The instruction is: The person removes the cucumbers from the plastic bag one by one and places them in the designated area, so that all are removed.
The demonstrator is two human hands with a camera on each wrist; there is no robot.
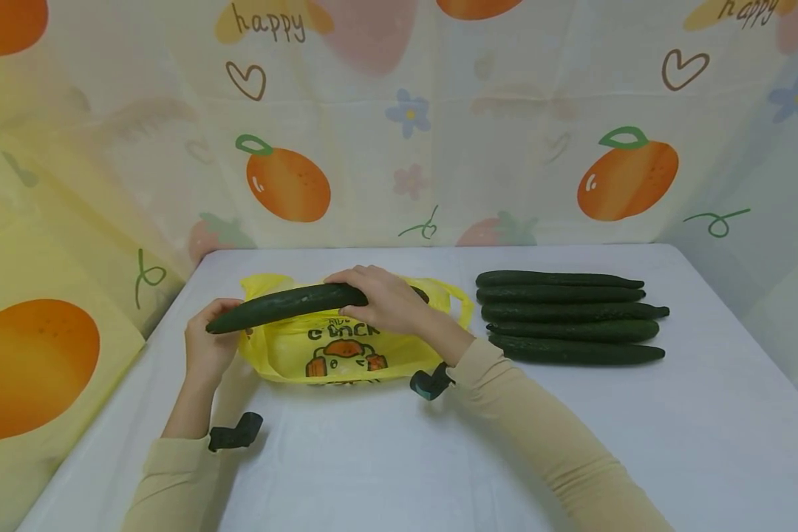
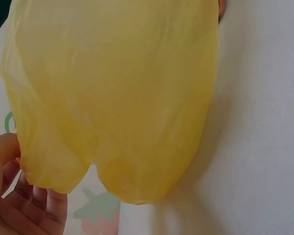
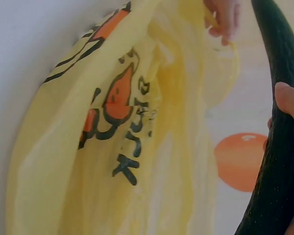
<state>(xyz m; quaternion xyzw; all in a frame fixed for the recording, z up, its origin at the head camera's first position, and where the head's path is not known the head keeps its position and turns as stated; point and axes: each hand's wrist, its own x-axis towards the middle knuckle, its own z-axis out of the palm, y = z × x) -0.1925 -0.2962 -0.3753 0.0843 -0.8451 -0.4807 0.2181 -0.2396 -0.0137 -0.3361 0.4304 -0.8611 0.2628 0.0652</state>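
Note:
My right hand [image 1: 387, 301] grips a long dark green cucumber [image 1: 286, 304] around its right part and holds it above a yellow plastic bag [image 1: 275, 356]. The bag lies on its side and has a cartoon duck print. At the bag's left end, my left hand [image 1: 207, 351] pinches its edge, close below the cucumber's tip. The left wrist view shows the left thumb and fingers [image 2: 32, 205] at the corner of the bag. In the right wrist view, the thumb presses along the cucumber [image 3: 279, 166], which stands beside the bag. What the bag contains is hidden.
Several cucumbers [image 1: 572, 312] lie side by side on the right of the white-covered table [image 1: 346, 458]. A fruit-printed cloth [image 1: 439, 162] hangs behind the table and along its sides. Dark straps with small camera mounts [image 1: 236, 432] sit on both wrists.

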